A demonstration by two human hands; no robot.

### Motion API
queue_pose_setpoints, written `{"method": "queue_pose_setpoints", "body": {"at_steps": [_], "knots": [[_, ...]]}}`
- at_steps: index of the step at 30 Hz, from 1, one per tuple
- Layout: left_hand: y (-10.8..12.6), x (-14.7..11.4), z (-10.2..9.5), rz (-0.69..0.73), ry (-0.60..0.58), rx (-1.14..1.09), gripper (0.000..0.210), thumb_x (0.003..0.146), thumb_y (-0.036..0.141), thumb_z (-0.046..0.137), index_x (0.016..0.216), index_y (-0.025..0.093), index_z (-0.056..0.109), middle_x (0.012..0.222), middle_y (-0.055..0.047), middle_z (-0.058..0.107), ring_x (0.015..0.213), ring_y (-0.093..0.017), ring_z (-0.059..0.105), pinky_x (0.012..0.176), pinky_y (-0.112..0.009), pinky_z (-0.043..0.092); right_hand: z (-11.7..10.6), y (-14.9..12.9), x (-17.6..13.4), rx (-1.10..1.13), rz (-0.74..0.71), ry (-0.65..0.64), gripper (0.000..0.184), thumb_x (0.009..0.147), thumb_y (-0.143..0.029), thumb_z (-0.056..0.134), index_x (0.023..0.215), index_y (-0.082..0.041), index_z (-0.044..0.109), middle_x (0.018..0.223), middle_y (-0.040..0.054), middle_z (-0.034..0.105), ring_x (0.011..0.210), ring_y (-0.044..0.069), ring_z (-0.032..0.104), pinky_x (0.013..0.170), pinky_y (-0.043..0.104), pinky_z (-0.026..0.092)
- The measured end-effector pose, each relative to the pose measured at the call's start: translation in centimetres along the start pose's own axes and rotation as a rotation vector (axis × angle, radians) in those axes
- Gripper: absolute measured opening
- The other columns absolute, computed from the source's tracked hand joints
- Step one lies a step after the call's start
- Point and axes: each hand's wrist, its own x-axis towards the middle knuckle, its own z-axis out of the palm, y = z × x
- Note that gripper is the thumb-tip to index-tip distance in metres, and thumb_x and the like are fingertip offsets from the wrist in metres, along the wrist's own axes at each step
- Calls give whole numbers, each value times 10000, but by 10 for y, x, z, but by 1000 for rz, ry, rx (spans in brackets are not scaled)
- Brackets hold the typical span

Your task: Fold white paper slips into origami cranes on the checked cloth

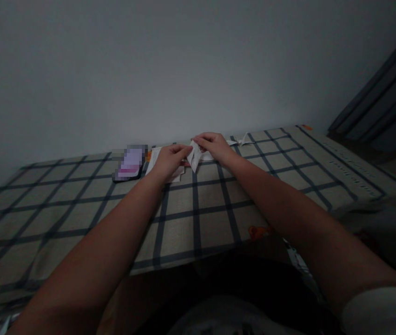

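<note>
Between my two hands is a piece of folded white paper [194, 157], diamond-shaped with a point facing down toward me. My left hand [170, 159] pinches its left edge between thumb and fingers. From the upper right, my right hand [214, 145] grips it near the top, with the fingertips bent over the paper. White paper sheets [176, 176] lie on the cloth under and beside my left hand. A folded paper crane [244, 139] sits just beyond my right hand, with another white paper piece partly hidden behind that hand.
A checked tablecloth [114, 218] covers the table, which stands against a plain wall [184, 70]. Left of my hands lies a phone [130, 163] with a lit, blurred screen. A dark curtain [382, 88] hangs at the right. The table's front edge is close to my body.
</note>
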Motion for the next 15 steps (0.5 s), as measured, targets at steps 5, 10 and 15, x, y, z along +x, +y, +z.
{"method": "queue_pose_setpoints", "body": {"at_steps": [5, 10, 15], "knots": [[0, -2, 2, -24, -37, -23, 360, 688, 461, 800, 847, 142, 750, 798, -46, 717, 655, -144, 652, 595, -263, 581, 0, -4, -1, -66, -18, 51, 252, 801, -400, 671, 752, -153, 664, 664, -3, 603, 637, 119, 520, 625, 260, 428], [0, -2, 2, -16, -43, 6, 326, 710, 446, 791, 839, 150, 749, 795, -42, 717, 625, -128, 647, 574, -247, 578, 2, -6, -2, -39, 5, 50, 202, 815, -357, 647, 764, -161, 644, 638, -27, 559, 611, 108, 499, 603, 249, 411], [3, -4, 4, -44, -39, 26, 326, 705, 436, 791, 833, 141, 738, 788, -49, 721, 632, -136, 653, 601, -266, 587, 1, -5, -1, -75, -3, 85, 193, 836, -322, 617, 727, -163, 630, 613, -34, 534, 603, 105, 489, 590, 242, 396]]}}
